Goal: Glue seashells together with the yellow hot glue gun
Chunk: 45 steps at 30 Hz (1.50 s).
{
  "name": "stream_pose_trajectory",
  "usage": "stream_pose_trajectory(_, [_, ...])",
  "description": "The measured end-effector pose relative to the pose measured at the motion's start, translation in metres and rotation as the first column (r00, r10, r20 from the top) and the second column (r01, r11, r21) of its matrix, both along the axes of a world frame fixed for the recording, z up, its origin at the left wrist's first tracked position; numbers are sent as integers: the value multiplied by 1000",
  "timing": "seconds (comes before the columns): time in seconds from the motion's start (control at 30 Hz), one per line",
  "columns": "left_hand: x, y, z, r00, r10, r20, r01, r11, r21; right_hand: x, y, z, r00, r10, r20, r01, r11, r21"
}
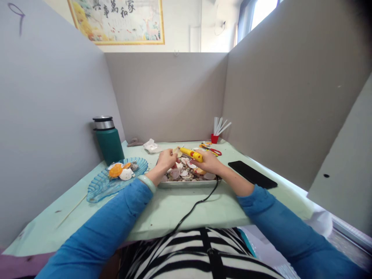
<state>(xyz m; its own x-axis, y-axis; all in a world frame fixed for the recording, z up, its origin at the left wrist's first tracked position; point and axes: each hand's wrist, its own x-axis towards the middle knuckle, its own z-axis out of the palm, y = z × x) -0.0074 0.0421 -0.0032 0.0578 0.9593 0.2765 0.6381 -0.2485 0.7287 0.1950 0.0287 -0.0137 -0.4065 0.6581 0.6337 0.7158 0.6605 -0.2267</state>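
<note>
In my right hand (pixel 209 162) is a yellow hot glue gun (pixel 192 154), its nozzle pointing left and its black cord (pixel 190 211) trailing down toward my lap. My left hand (pixel 167 162) pinches a pale, cream-coloured shell (pixel 177 152) right by the nozzle. Whether nozzle and shell touch I cannot tell. Below both hands lies a metal tray (pixel 188 185) filled with many shells and small pebbles. To the left, a blue shell-shaped plate (pixel 101 190) carries orange and white shells (pixel 125 174) and a grey spiral one.
A green flask (pixel 109 145) stands behind the plate. Red-handled scissors (pixel 213 150) and a red cup of glue sticks (pixel 214 138) are at the back right. A black phone-like slab (pixel 252 174) lies right, crumpled tissue (pixel 151 145) at the back. Grey partitions (pixel 168 93) enclose the table.
</note>
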Motion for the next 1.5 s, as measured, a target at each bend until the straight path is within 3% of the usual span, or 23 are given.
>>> stream_pose_trajectory(0.47, [0, 2, -3, 1000, -17, 14, 18, 999, -40, 0, 1, -1, 1000, -1, 3, 1, 1000, 11])
stream_pose_trajectory(1.1, [-1, 4, -3, 1000, -2, 14, 2, 1000, 18, 0, -1, 0, 1000, -1, 9, 1, 1000, -1])
stream_pose_trajectory(1.5, [-1, 2, -3, 1000, -23, -8, 22, 999, -33, 1, 0, -1, 1000, -6, 17, 6, 1000, -3])
